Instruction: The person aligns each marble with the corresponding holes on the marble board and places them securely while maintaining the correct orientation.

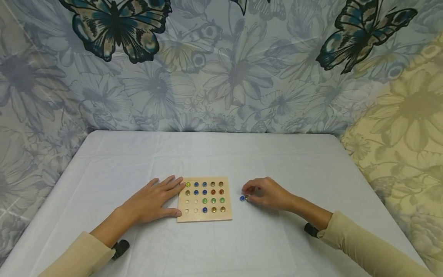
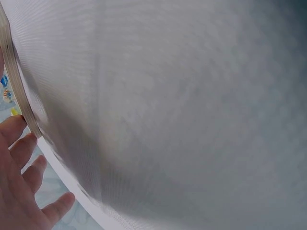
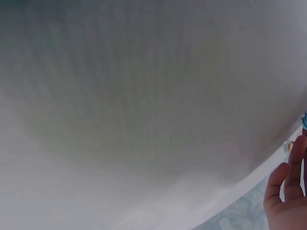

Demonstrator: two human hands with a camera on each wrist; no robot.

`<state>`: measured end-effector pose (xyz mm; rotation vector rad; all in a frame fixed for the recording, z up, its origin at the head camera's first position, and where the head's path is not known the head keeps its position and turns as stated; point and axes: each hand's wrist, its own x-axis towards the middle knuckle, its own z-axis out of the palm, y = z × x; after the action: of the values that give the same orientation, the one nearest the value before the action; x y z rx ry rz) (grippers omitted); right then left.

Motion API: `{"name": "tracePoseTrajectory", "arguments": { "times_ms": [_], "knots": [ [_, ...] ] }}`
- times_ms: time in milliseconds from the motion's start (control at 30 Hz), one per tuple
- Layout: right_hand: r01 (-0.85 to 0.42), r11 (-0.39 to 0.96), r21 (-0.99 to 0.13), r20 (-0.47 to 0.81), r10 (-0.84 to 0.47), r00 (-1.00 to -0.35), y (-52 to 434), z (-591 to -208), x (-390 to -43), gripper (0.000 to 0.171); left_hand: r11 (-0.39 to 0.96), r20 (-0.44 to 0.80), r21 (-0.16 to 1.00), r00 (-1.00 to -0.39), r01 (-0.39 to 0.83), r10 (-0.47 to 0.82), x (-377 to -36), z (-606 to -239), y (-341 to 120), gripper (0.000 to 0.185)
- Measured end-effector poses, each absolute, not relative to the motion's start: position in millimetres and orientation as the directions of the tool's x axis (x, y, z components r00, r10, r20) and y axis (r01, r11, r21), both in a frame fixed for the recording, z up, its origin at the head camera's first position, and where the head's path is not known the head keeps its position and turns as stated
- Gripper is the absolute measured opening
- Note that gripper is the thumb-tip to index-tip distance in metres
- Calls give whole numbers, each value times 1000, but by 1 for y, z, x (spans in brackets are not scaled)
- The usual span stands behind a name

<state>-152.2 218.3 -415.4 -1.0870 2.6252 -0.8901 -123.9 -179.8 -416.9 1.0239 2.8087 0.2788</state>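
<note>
A pale wooden board [image 1: 205, 217] with rows of round hollows lies flat on the white cloth. Glass marbles in blue, green, red, amber and yellow sit in most hollows; those at the lower left are bare. Spread fingers of my left hand [image 1: 155, 202] rest along the board's left edge, the index fingertip by the yellow marble [image 1: 188, 184] and the thumb at the lower corner. To the right of the board, my right hand [image 1: 268, 193] bends its fingers over a blue marble [image 1: 242, 198] and an amber-clear marble [image 3: 288, 146]. Whether it pinches either, I cannot tell.
A white cloth [image 1: 166, 246] covers the table, with its back edge against a butterfly-and-flower printed fabric [image 1: 221, 84]. Similar fabric hangs at both sides. A dark wrist camera [image 1: 121, 249] sits at my left cuff, another [image 1: 311, 230] at my right cuff.
</note>
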Motion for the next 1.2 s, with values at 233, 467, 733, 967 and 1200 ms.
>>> {"name": "tracePoseTrajectory", "arguments": {
  "times_ms": [233,467,733,967,1200],
  "knots": [
    [-621,521,-585,128,-697,-705,211,-411,-154,24,755,-75,224,-762,616,643,-124,-416,-180,86],
    [-623,476,-620,143,-712,-687,195,-410,-153,26,754,-73,226,-761,617,644,-123,-416,-179,86],
    [-646,435,-627,166,-735,-657,175,-408,-151,27,756,-72,220,-763,616,643,-124,-418,-180,87],
    [-666,387,-638,183,-764,-619,152,-406,-151,26,755,-71,222,-762,617,643,-124,-418,-181,87],
    [-636,392,-664,146,-767,-625,133,-405,-148,24,754,-69,225,-762,617,644,-124,-418,-181,86]
  ]
}}
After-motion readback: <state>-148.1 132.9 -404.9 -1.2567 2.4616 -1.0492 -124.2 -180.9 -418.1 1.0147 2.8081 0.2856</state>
